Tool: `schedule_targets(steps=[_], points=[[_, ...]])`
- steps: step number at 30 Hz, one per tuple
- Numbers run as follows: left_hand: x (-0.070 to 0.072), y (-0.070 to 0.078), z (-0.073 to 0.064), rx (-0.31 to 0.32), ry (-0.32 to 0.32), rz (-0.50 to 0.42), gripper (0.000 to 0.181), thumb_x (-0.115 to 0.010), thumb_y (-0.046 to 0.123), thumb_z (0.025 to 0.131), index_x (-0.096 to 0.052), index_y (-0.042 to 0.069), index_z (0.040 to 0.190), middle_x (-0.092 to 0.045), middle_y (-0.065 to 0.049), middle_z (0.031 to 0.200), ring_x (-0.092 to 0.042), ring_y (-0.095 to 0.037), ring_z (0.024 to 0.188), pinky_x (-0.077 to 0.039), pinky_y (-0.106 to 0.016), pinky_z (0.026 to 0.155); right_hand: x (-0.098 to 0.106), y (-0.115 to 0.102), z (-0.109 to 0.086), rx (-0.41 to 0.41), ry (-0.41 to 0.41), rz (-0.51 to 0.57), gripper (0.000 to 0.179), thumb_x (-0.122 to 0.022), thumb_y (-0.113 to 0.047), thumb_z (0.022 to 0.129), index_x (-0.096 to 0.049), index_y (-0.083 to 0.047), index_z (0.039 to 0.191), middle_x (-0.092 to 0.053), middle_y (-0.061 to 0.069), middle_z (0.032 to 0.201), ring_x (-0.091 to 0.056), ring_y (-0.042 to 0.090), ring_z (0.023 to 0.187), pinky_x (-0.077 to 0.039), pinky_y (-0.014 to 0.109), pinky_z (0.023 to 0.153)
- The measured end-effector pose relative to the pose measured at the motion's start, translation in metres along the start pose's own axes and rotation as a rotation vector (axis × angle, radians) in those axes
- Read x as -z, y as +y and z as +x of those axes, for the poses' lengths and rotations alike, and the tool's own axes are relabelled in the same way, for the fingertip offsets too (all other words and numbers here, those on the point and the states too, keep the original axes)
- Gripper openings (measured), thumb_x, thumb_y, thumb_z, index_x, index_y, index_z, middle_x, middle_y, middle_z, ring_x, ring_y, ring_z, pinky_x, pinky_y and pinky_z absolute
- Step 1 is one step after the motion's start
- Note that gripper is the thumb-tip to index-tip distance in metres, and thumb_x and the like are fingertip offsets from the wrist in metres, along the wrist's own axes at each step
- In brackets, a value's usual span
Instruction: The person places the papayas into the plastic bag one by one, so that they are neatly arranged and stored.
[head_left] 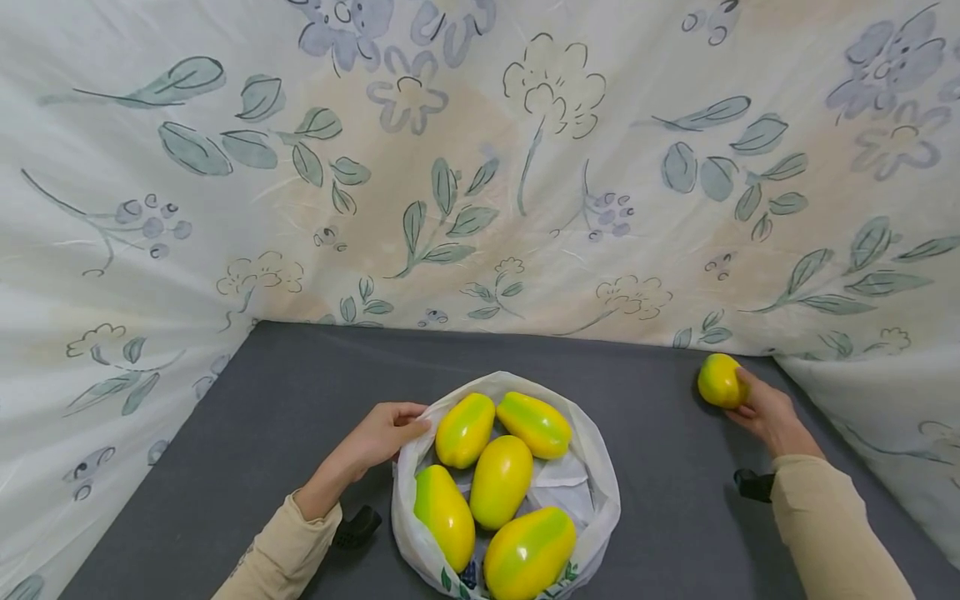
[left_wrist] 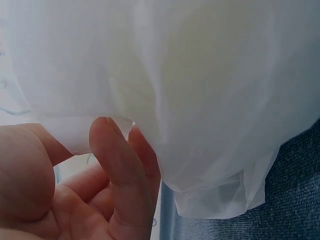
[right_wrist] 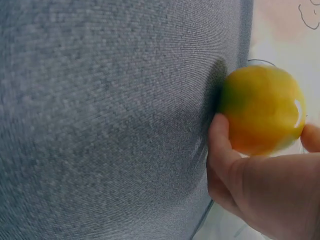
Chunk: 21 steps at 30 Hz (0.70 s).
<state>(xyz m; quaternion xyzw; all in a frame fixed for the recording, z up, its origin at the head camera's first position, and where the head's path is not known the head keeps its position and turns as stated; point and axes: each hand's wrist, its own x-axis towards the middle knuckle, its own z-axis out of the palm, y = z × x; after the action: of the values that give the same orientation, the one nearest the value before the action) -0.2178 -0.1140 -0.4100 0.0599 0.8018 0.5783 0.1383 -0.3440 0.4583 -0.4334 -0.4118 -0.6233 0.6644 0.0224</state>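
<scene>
A white cloth-like bag stands with its mouth wide and its rim rolled outward. Several glossy yellow-green papayas lie inside. At the bag's upper left rim, my left hand pinches the edge between thumb and fingers; the left wrist view shows the same hand under the bag's pale, thin side. Far to the right, my right hand grips one more papaya, seen end-on, near the back of the table. In the right wrist view, fingers and thumb lie round that papaya.
Dark grey cloth covers the table. Floral fabric hangs along the back and both sides, close behind the right hand's papaya. Black wrist devices sit beneath both sleeves. Grey tabletop lies between the bag and the right hand.
</scene>
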Motion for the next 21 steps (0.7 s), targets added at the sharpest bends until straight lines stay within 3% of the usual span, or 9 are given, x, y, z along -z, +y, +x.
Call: schedule_targets(steps=[2, 5, 7, 11, 14, 17, 21], points=[[0.000, -0.001, 0.001, 0.001, 0.000, 0.001, 0.036, -0.057, 0.017, 0.097, -0.057, -0.002, 0.128, -0.065, -0.009, 0.102, -0.063, -0.019, 0.079, -0.055, -0.034, 0.064, -0.001, -0.004, -0.017, -0.029, -0.033, 0.036, 0.092, -0.058, -0.051, 0.087, -0.004, -0.019, 0.154, -0.017, 0.009, 0.153, -0.038, 0.022, 0.126, -0.056, 0.034, 0.069], [0.000, -0.002, 0.001, 0.002, 0.002, 0.004, 0.036, -0.057, 0.017, 0.097, -0.057, -0.002, 0.128, -0.065, -0.008, 0.102, -0.063, -0.019, 0.079, -0.055, -0.034, 0.064, -0.003, -0.008, -0.034, -0.075, -0.062, 0.075, 0.095, -0.062, -0.047, 0.086, -0.001, -0.022, 0.154, -0.016, 0.009, 0.154, -0.042, 0.023, 0.122, -0.047, 0.042, 0.090], [0.000, -0.002, 0.001, 0.002, 0.003, 0.005, 0.036, -0.057, 0.017, 0.097, -0.057, -0.002, 0.128, -0.065, -0.009, 0.102, -0.063, -0.019, 0.079, -0.055, -0.034, 0.064, -0.002, -0.010, -0.041, -0.105, -0.082, 0.090, 0.099, -0.065, -0.046, 0.083, 0.001, -0.024, 0.154, -0.016, 0.008, 0.154, -0.042, 0.023, 0.119, -0.048, 0.042, 0.089], [-0.001, -0.002, 0.001, 0.003, 0.006, 0.007, 0.036, -0.057, 0.017, 0.097, -0.057, -0.002, 0.127, -0.065, -0.008, 0.101, -0.063, -0.019, 0.079, -0.055, -0.034, 0.064, 0.003, -0.013, -0.047, -0.125, -0.146, 0.110, 0.108, -0.071, -0.042, 0.080, 0.007, -0.025, 0.153, -0.011, 0.009, 0.155, -0.034, 0.026, 0.128, -0.046, 0.042, 0.091], [-0.001, -0.002, 0.002, 0.001, 0.004, 0.006, 0.037, -0.058, 0.017, 0.097, -0.057, -0.003, 0.127, -0.065, -0.008, 0.100, -0.063, -0.019, 0.079, -0.055, -0.034, 0.065, 0.005, -0.012, -0.048, -0.125, -0.159, 0.130, 0.108, -0.071, -0.040, 0.080, 0.007, -0.025, 0.153, -0.011, 0.009, 0.155, -0.027, 0.024, 0.134, -0.038, 0.041, 0.098], [-0.001, -0.002, 0.001, -0.002, -0.001, 0.000, 0.037, -0.058, 0.017, 0.097, -0.057, -0.003, 0.127, -0.065, -0.008, 0.100, -0.063, -0.019, 0.079, -0.055, -0.034, 0.065, 0.005, -0.011, -0.048, -0.142, -0.143, 0.170, 0.109, -0.073, -0.040, 0.077, 0.004, -0.028, 0.153, -0.013, 0.005, 0.155, -0.025, 0.021, 0.136, -0.033, 0.040, 0.102], [0.000, -0.003, 0.002, -0.003, -0.002, -0.007, 0.037, -0.057, 0.017, 0.097, -0.057, -0.003, 0.128, -0.065, -0.009, 0.101, -0.064, -0.020, 0.079, -0.055, -0.034, 0.065, 0.005, -0.008, -0.053, -0.140, -0.189, 0.214, 0.117, -0.078, -0.040, 0.072, 0.007, -0.031, 0.152, -0.011, 0.001, 0.156, -0.023, 0.018, 0.137, -0.030, 0.039, 0.104]])
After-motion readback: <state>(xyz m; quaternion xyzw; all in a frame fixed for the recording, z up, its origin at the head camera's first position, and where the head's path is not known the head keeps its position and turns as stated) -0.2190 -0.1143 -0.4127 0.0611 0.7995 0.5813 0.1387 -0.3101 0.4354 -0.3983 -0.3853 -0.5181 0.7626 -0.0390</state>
